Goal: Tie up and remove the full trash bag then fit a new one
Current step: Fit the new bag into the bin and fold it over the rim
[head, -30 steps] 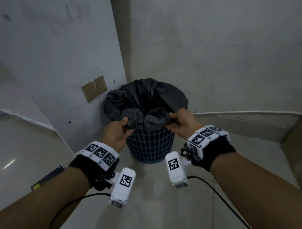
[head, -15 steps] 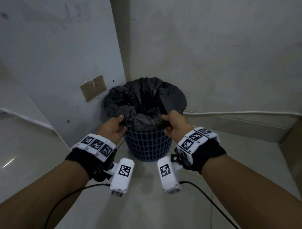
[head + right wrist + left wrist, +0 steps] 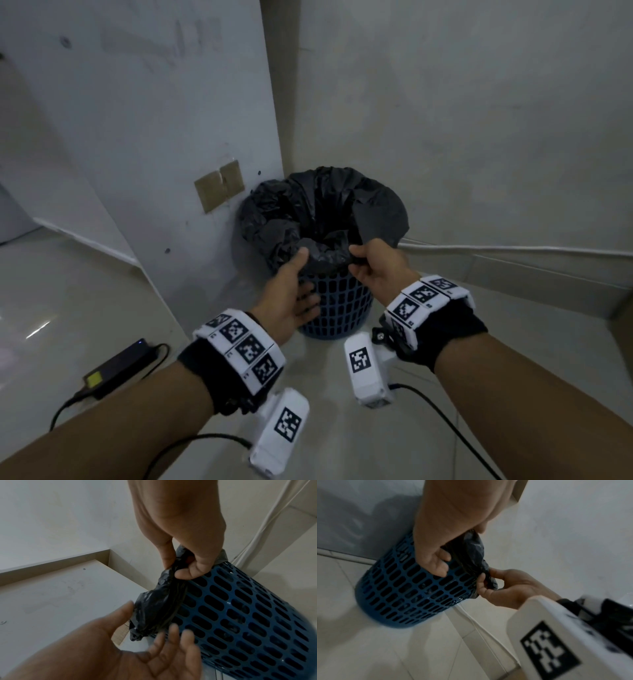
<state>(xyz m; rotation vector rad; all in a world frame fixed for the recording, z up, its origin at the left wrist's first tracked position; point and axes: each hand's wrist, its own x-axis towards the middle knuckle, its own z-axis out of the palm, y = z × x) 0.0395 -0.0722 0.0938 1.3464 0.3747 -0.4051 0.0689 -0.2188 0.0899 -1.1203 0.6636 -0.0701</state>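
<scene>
Black trash bag (image 3: pixel 322 219) sits inside blue plastic basket (image 3: pixel 337 305) on the floor in a wall corner, its edge folded over the near rim. Right hand (image 3: pixel 375 265) pinches the bunched bag edge between thumb and fingers. Left hand (image 3: pixel 289 294) is spread loose, thumb touching the bag, fingers beside the basket wall.

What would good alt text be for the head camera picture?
Seen from above, a right hand pinches the bunched near edge of a black trash bag lining a blue slotted bin in a room corner, while the left hand reaches in with fingers spread. A black power adapter lies on the floor.
</scene>
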